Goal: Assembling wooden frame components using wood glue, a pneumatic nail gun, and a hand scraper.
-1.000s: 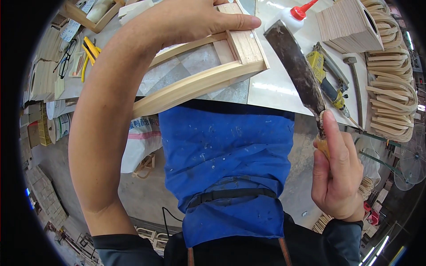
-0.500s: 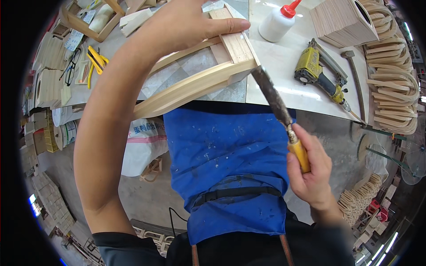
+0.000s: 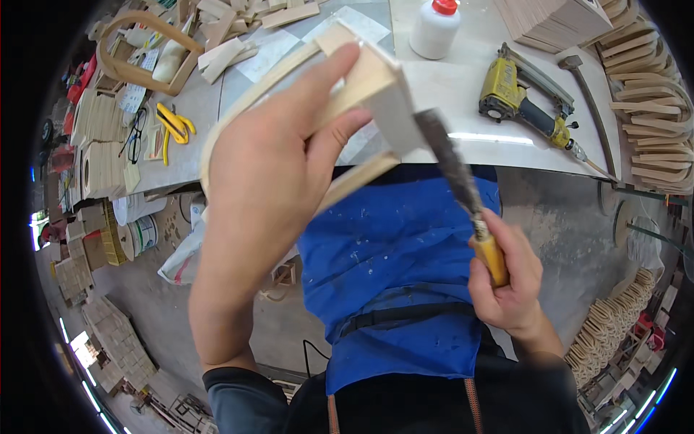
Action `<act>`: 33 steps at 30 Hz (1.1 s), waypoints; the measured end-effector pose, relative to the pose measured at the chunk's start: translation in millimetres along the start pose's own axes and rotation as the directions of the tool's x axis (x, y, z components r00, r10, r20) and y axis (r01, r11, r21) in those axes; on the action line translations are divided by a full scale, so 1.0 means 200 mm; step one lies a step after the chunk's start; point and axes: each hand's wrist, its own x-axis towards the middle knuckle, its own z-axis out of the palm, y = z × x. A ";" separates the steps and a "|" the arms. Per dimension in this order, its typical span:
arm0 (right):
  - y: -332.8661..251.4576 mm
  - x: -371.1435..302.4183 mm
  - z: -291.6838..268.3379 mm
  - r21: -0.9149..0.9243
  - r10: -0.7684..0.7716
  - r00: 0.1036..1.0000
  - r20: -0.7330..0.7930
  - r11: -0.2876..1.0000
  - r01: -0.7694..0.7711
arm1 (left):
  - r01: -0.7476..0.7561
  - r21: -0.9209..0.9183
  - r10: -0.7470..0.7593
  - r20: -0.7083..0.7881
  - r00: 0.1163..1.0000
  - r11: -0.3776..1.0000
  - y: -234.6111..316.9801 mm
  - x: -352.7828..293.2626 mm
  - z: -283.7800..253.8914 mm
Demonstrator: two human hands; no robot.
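My left hand [image 3: 278, 152] grips a pale wooden frame [image 3: 376, 81], its thumb and fingers round a board at one end. The frame is tilted over the table's near edge, slightly blurred, and my hand hides much of its middle. In my closed right hand [image 3: 515, 278] is a chisel [image 3: 448, 159] with a flat, dark, worn blade and a yellow handle. Its blade points up and away from me, with the tip close beside the frame's right end; whether they touch, I cannot tell.
On the table [image 3: 484, 155] are a white bottle [image 3: 434, 32] with a red cap, a yellow nail gun [image 3: 517, 98] and a hammer [image 3: 589, 108]. Bent wooden strips [image 3: 654, 130] line the right. Yellow pliers [image 3: 172, 124], glasses [image 3: 133, 136] and an arched wooden carrier [image 3: 173, 79] lie left.
My left hand has come nearer and turned, swinging the frame's end up and tilting it. The chisel stays in my right hand, nearly in place. The view has shifted slightly.
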 end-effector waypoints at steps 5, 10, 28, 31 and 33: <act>-0.02 0.03 -0.04 -0.013 -0.083 0.996 -0.011 0.996 0.083 | 0.141 -0.357 -0.032 0.295 0.955 0.923 -0.08 0.06 -0.04; -0.09 0.24 -0.09 -0.066 0.044 0.979 0.197 0.997 -0.031 | 0.163 -0.451 -0.007 0.329 0.944 0.878 -0.21 0.07 0.07; -0.19 0.40 -0.08 -0.350 0.032 0.945 0.326 0.932 0.089 | 0.248 -0.361 -0.067 0.447 0.892 0.899 -0.20 0.17 0.07; -0.22 0.41 -0.08 -0.434 0.173 0.898 0.404 0.901 0.022 | 0.232 -0.366 -0.058 0.428 0.902 0.901 -0.20 0.16 0.08; -0.20 0.39 -0.06 -0.392 0.050 0.944 0.326 0.916 0.087 | 0.243 -0.346 -0.070 0.445 0.893 0.906 -0.19 0.17 0.06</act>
